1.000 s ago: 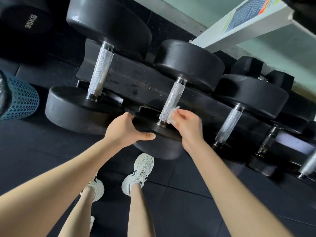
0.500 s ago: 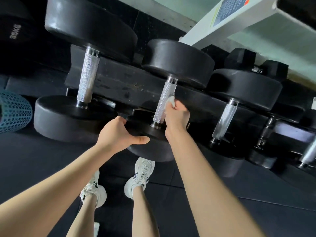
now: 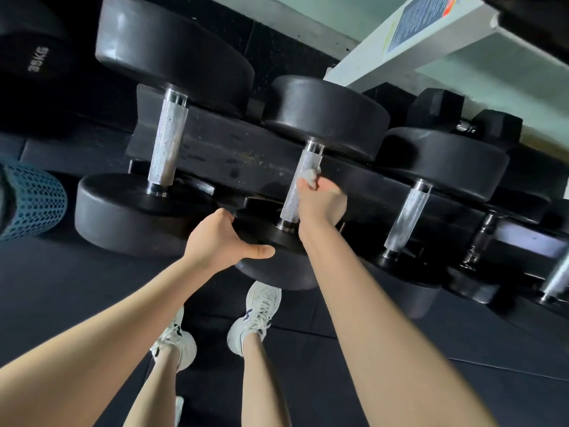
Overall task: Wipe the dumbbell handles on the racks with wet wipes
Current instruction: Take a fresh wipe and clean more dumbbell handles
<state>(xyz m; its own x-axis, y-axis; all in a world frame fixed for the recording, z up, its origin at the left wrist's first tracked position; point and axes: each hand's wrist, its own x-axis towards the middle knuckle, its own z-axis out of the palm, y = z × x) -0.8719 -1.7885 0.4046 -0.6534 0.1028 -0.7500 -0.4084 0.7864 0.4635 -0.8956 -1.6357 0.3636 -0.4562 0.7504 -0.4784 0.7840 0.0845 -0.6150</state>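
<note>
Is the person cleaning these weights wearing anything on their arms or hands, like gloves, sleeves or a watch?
No. The left forearm and right forearm are bare, with no sleeves in view. The left hand and right hand have no gloves, and no watch, bracelet or ring shows on the sides in view.

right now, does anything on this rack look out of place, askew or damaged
Nothing is askew: the dumbbells sit in line on the rack. Only pale specks and scuffs mark its black shelf between the two biggest dumbbells.
</note>
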